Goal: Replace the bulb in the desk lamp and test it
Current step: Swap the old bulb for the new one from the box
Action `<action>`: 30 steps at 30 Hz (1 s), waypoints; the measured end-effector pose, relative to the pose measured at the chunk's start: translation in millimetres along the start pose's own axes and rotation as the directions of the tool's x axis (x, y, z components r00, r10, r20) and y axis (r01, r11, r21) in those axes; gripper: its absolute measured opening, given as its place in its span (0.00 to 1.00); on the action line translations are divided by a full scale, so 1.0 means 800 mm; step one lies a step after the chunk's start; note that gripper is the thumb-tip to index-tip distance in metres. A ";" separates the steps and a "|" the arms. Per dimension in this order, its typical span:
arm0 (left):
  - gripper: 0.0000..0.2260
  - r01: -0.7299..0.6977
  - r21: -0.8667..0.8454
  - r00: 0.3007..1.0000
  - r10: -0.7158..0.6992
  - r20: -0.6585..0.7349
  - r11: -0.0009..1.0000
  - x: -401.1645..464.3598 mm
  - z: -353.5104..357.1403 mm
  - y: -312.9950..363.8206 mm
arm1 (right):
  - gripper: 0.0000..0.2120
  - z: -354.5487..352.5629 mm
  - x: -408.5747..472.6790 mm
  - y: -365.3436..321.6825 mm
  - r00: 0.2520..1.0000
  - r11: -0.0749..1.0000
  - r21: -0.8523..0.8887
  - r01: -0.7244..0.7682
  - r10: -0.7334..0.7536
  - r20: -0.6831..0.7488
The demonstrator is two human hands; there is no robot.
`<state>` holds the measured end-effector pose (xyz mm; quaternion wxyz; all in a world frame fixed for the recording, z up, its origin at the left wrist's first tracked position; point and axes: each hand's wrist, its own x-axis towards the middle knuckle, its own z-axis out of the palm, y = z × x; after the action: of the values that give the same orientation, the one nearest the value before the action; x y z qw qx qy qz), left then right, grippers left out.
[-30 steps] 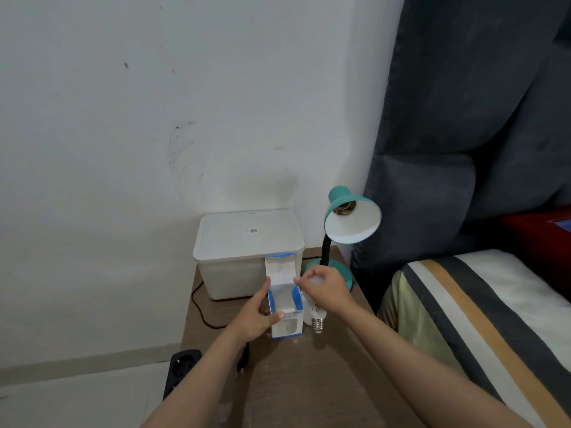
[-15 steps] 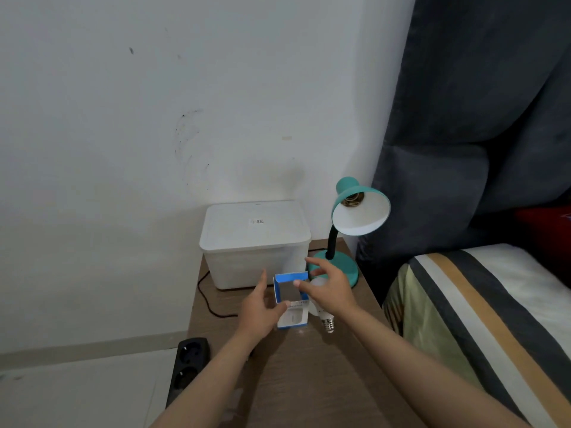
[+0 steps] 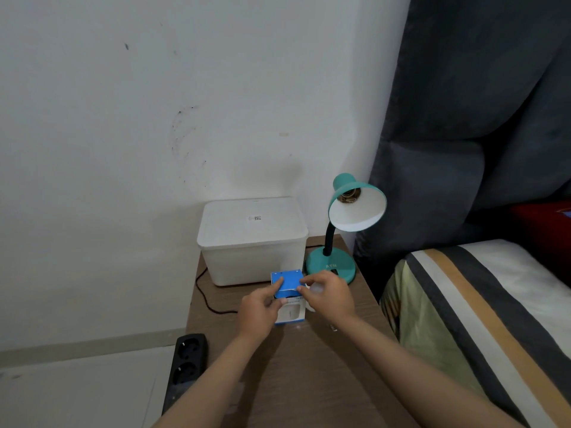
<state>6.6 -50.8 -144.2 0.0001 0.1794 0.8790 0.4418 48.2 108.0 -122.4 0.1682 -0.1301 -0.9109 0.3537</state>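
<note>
A teal desk lamp (image 3: 330, 266) stands at the back right of the wooden table (image 3: 293, 381), its shade tilted toward me and its socket (image 3: 349, 196) empty. In front of it stands a small blue and white bulb box (image 3: 287, 285) with its blue top flap folded down. My left hand (image 3: 262, 308) grips the box, index finger on the flap and thumb on the front. My right hand (image 3: 329, 296) is curled around a white bulb (image 3: 315, 288), mostly hidden in the palm, while its fingertips touch the flap's right edge.
A white lidded plastic bin (image 3: 251, 239) sits against the wall behind the box. A black cable (image 3: 202, 293) runs off the table's left side toward a black power strip (image 3: 188, 362) on the floor. A striped bed (image 3: 479, 319) and dark curtain (image 3: 479, 118) border the right.
The box's top flap stood open and upright a second ago; it has been folded down shut. Both hands stayed at the box, the bulb still in my right hand.
</note>
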 end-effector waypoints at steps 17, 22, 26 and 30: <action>0.23 -0.035 0.029 0.999 0.035 0.010 0.999 0.010 -0.001 -0.002 | 0.09 0.011 0.002 0.004 0.992 0.983 0.136 -0.121 0.126 -0.029; 0.25 -0.070 0.091 0.997 0.066 0.050 0.993 0.011 0.001 -0.007 | 0.06 0.015 0.001 0.003 0.984 0.961 0.218 -0.171 0.178 -0.014; 0.25 -0.058 0.102 0.996 0.050 0.078 0.993 0.009 0.002 -0.007 | 0.05 0.017 0.001 0.003 0.982 0.950 0.251 -0.183 0.190 -0.005; 0.24 -0.058 0.112 0.996 0.051 0.067 0.992 0.009 0.003 -0.004 | 0.06 0.017 0.000 0.006 0.981 0.948 0.256 -0.187 0.194 0.001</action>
<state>-0.9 -48.7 -146.8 0.0060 0.2169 0.8970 0.3850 43.1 103.2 -134.8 0.1598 -0.1990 -0.8389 0.4807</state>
